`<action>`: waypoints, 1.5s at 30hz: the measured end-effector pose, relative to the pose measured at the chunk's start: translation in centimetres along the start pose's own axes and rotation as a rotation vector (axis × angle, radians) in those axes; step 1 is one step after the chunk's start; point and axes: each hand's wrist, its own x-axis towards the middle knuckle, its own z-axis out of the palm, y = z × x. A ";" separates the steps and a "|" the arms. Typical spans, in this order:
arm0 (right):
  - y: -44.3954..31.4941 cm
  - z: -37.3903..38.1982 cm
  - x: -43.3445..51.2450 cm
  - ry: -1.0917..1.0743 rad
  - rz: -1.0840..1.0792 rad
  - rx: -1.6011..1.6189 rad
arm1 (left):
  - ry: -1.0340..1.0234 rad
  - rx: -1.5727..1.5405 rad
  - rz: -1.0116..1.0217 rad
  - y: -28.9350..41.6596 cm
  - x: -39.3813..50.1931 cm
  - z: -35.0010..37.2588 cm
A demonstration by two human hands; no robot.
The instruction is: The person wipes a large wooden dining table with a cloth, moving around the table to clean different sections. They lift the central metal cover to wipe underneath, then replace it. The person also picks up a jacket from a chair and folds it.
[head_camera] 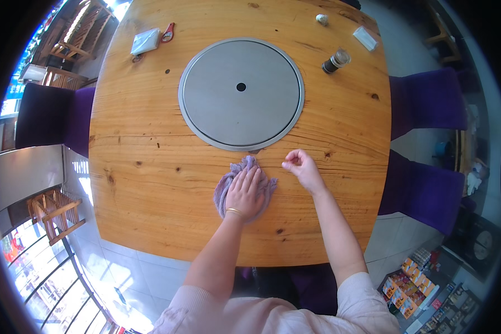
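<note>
My left hand (pixel 245 192) lies palm down on a bunched purple-grey cloth (pixel 222 193), pressing it against the wooden table (pixel 142 200). The cloth's folds stick out past the fingertips and on both sides of the palm. To the right, my right hand (pixel 302 169) hovers over or rests on the tabletop, fingers curled in and thumb near the index finger; nothing shows in it. Just beyond both hands, a round grey metal lid (pixel 242 112) with a small dark central hole sits in a metal ring set into the table.
At the far left are a plastic-wrapped white packet (pixel 146 41) and red-handled scissors (pixel 167 33). A glass jar with dark contents (pixel 336 61), a white tissue packet (pixel 365 38) and a small pale object (pixel 322 19) stand far right. Purple chairs (pixel 426 188) flank the table.
</note>
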 end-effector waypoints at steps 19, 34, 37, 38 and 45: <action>30.9 -32.2 -39.0 1.434 0.872 0.294 | 0.011 0.143 0.004 0.2 -0.1 1.3; 27.6 -25.0 -30.6 1.456 0.742 0.329 | 0.014 0.089 0.224 7.3 21.2 9.6; 28.1 -25.0 -30.6 1.497 0.739 0.185 | -0.041 0.059 0.142 6.7 16.6 8.5; 28.3 -25.0 -30.6 1.502 0.759 0.129 | -0.038 0.086 0.150 6.4 13.8 7.5; 28.4 -25.0 -30.8 1.421 0.859 0.048 | -0.026 0.156 0.177 7.0 15.7 7.7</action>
